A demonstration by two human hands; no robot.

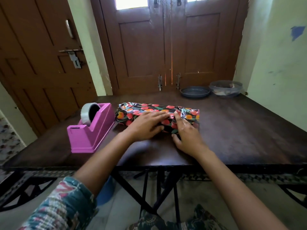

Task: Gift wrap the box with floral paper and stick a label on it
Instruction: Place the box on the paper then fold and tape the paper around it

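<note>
The box (132,117), mid-counter, is sleeved in floral paper (189,113). The left hand (146,125) and right hand (186,130) press flat-fingered on its seam. The ends look unfolded, and no label shows.

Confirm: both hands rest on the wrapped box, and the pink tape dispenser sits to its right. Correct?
One detail is wrong. The head view shows the pink tape dispenser to the left of the wrapped box, not its right. The left hand and right hand do rest on the box.
</note>
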